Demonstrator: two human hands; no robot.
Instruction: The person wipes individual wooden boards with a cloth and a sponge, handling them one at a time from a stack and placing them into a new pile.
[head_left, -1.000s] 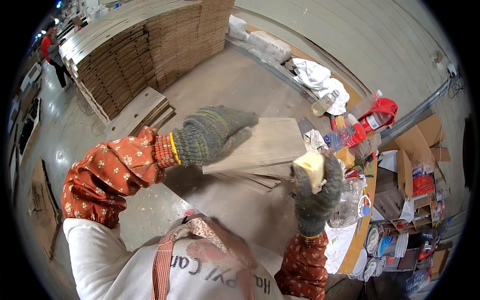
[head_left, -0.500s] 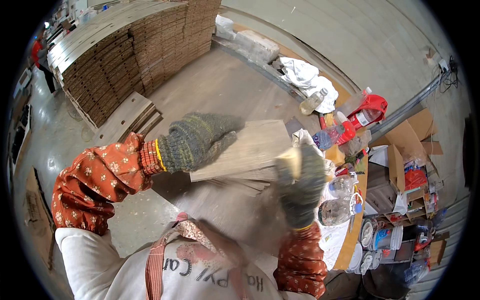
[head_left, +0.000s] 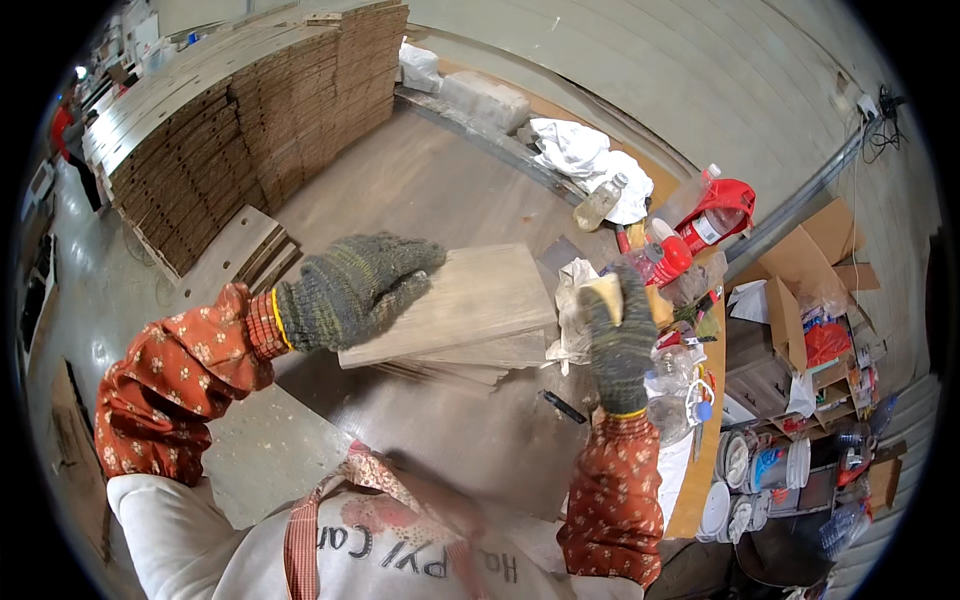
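My left hand (head_left: 355,290), in a grey-green knitted glove, grips the left end of a flat wood-grain board (head_left: 480,295). That board lies on top of several similar boards (head_left: 450,372), fanned slightly out of line on the work surface. My right hand (head_left: 622,345), gloved the same way, is closed on a pale yellow sponge-like block (head_left: 605,298), just off the boards' right end. Beside the block lies a crumpled off-white cloth (head_left: 572,315). A slim black tool (head_left: 564,406), its kind unclear, rests on the surface near my right wrist.
Tall stacks of drilled boards (head_left: 250,120) stand at the far left, with loose pieces (head_left: 240,255) beside them. Bottles (head_left: 600,203), a red bag (head_left: 730,205) and white rags (head_left: 580,150) line the right edge. Cardboard boxes (head_left: 800,290) and buckets (head_left: 775,470) sit farther right.
My right hand has swung outward from the boards' right end with the yellow block, uncovering the black tool. My left hand keeps its hold on the board. The whole view has shifted slightly.
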